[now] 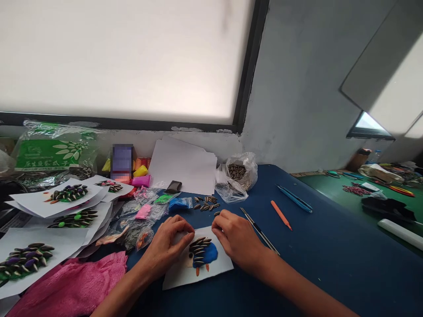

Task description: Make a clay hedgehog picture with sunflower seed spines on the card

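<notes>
A white paper card [218,273] lies on the blue table with a blue clay shape [210,254] on it. Striped sunflower seeds [199,248] cover the shape's left part in rows, and small orange-brown pieces sit below. My left hand [170,242] is over the card's upper left side, thumb and forefinger brought together beside the seeds. At the upper right edge of the card, my right hand [236,237] has its fingers bent and closed toward the thumb. Whatever lies between the fingertips of either hand is hidden. Several loose seeds [206,203] lie just beyond the card.
Finished-looking seed pictures [66,193] are stacked at left above a pink cloth [82,281]. Bagged coloured clay [143,211] lies beside them. Behind stand white sheets [183,163] and a bag of seeds [237,169]. Tweezers [294,198], an orange pen [280,215] and a metal tool [259,231] lie right.
</notes>
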Motion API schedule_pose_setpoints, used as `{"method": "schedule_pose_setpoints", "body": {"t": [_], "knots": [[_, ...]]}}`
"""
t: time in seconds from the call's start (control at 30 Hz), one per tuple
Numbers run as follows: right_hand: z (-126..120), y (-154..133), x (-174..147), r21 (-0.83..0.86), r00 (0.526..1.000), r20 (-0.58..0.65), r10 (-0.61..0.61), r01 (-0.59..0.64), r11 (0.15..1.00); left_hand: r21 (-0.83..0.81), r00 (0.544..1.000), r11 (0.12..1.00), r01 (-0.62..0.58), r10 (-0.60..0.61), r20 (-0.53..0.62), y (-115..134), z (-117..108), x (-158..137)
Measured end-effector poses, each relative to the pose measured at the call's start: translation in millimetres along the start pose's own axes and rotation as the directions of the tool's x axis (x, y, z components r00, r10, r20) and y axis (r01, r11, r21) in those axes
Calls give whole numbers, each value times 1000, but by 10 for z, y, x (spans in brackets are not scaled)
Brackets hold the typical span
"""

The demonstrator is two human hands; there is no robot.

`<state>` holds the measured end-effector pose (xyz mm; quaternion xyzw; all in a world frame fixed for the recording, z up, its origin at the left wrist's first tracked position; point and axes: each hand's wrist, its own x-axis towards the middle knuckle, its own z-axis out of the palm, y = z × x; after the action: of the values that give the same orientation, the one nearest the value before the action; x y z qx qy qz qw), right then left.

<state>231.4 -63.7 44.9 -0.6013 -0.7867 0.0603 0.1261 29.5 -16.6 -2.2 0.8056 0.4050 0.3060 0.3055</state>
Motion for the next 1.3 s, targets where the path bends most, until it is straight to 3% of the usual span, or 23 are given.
{"method": "schedule_pose_setpoints", "body": {"t": [0.17, 0.57, 0.73, 0.9, 1.13, 1.3], "knots": [[11, 220, 106, -53, 995, -63, 81, -84, 995, -6, 1000, 1000, 2, -2, 9, -44, 8, 10], [161, 327, 375, -161, 999, -33, 2, -7, 987, 17, 999, 1000, 24, -25, 40, -87, 30, 11], [155, 400, 368, -137, 999, -48, 1, -8, 991, 6, 998, 999, 47, -47, 48, -83, 31, 8], [-5, 366, 209, -51, 998, -60, 2, -5, 999, 3, 998, 999, 39, -39, 40, -94, 42, 13], [-96, 165, -34, 122, 989, 137, -49, 32, 992, 6, 999, 1000, 25, -26, 30, -88, 31, 16], [-66, 54, -71, 136, 987, 156, -48, 27, 990, 5, 999, 1000, 19, -19, 31, -113, 40, 15]]}}
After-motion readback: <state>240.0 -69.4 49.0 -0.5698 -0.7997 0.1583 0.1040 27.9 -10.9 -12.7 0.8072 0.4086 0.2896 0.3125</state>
